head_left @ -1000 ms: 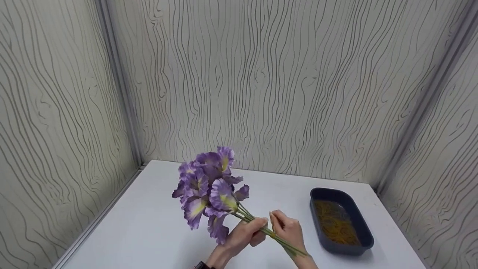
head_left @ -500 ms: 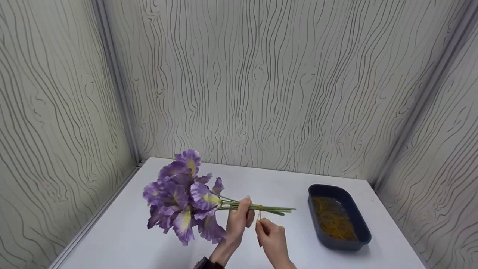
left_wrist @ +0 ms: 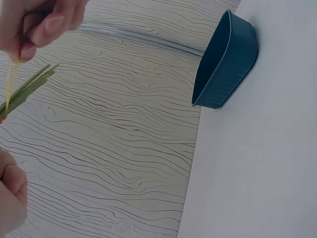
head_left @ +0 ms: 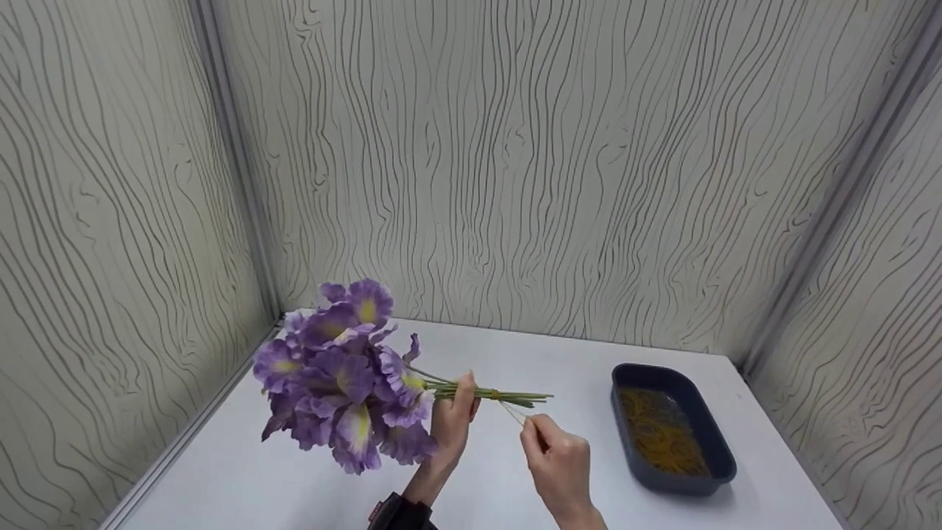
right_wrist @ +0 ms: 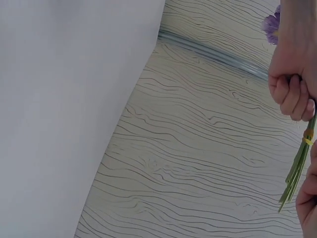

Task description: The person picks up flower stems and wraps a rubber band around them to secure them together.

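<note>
Held sideways over the table is a bunch of purple artificial irises, blossoms to the left and green stems to the right. My left hand grips the stems just below the blossoms; the right wrist view shows its fingers curled round them. A wrap of yellow-orange band circles the stems beyond that hand. My right hand, lower and to the right, pinches a thin yellow rubber band and stretches it away from the stems. In the left wrist view the stretched rubber band runs from fingertips to stems.
On the right side of the white table stands a dark blue bin with many yellow rubber bands inside. Wood-patterned panels enclose the table at the back and both sides.
The bunch has swung from slanting to nearly level and moved left with my left hand. My right hand dropped below the stems, then drew right, lengthening the pulled rubber band.
</note>
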Demonstrator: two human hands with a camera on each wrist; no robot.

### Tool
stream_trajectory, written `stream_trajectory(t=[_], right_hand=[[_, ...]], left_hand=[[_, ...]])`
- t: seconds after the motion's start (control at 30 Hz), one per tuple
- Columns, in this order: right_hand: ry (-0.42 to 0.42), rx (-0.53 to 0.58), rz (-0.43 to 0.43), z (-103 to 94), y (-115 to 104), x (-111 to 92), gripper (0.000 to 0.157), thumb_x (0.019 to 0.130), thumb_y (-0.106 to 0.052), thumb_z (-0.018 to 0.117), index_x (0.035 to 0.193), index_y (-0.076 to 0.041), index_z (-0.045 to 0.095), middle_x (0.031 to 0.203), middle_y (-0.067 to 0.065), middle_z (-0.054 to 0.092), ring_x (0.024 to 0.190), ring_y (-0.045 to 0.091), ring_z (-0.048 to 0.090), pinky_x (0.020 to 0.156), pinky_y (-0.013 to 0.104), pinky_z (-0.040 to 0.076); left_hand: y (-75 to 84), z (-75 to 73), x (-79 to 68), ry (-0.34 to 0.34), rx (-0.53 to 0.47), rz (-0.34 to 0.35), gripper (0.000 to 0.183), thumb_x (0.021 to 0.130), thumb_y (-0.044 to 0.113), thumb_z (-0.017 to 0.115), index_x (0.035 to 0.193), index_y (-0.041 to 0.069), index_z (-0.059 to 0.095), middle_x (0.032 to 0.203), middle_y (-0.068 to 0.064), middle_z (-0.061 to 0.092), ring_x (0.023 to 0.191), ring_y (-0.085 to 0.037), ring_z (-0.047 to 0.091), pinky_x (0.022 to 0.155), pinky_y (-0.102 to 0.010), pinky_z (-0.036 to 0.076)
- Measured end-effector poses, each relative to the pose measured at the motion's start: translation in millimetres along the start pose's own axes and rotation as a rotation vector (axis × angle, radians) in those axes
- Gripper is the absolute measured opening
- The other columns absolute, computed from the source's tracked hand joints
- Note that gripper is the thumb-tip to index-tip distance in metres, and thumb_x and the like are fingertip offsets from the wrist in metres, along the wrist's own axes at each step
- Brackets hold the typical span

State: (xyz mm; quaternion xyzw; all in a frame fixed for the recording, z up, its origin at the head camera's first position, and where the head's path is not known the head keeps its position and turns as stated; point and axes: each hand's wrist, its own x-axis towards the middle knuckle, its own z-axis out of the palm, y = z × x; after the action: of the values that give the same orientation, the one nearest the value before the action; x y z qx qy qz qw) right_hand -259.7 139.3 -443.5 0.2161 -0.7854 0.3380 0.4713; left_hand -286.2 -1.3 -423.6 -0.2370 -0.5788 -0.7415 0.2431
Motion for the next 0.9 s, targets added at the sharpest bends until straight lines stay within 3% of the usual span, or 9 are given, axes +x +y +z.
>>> stream_trajectory(t=[0.2, 0.47, 0.67, 0.9], right_hand=[[-0.016, 0.156, 0.065, -9.0, 11.4, 6.6, 0.029, 0.078, 0.012, 0.057, 0.068, -0.016, 0.056, 0.046, -0.018, 0.038, 0.036, -0.005, 0.035, 0.035, 0.014, 0.027], [-0.143, 0.306, 0.348, -21.9, 13.1, 13.1, 0.029, 0.087, 0.005, 0.054, 0.065, -0.014, 0.054, 0.043, -0.010, 0.040, 0.035, 0.003, 0.037, 0.035, 0.020, 0.031], [-0.196, 0.336, 0.453, -31.0, 7.0, 20.6, 0.027, 0.088, 0.005, 0.053, 0.064, -0.009, 0.055, 0.042, -0.002, 0.039, 0.037, 0.003, 0.032, 0.036, 0.021, 0.029], [-0.190, 0.332, 0.532, -30.0, 17.9, 18.1, 0.026, 0.088, -0.003, 0.056, 0.063, -0.010, 0.056, 0.045, -0.005, 0.038, 0.040, 0.008, 0.032, 0.040, 0.021, 0.028]], left_hand=[[6.7, -7.6, 2.9, -0.070, -0.015, -0.045, 0.037, 0.092, -0.009, 0.035, 0.056, -0.007, 0.031, 0.046, -0.004, 0.027, 0.042, -0.003, 0.025, 0.040, -0.019, 0.020], [19.2, -13.3, 6.2, -0.156, -0.024, -0.191, 0.037, 0.093, -0.005, 0.036, 0.058, -0.012, 0.028, 0.046, 0.006, 0.028, 0.039, -0.001, 0.024, 0.038, -0.017, 0.020], [21.9, -17.9, 8.8, -0.248, -0.045, -0.195, 0.037, 0.093, -0.004, 0.034, 0.057, -0.009, 0.026, 0.045, 0.005, 0.027, 0.038, -0.002, 0.023, 0.037, -0.018, 0.019], [3.1, -23.9, 11.0, -0.315, -0.099, -0.179, 0.037, 0.096, -0.002, 0.033, 0.059, -0.007, 0.027, 0.045, -0.006, 0.024, 0.038, -0.004, 0.025, 0.037, -0.020, 0.020]])
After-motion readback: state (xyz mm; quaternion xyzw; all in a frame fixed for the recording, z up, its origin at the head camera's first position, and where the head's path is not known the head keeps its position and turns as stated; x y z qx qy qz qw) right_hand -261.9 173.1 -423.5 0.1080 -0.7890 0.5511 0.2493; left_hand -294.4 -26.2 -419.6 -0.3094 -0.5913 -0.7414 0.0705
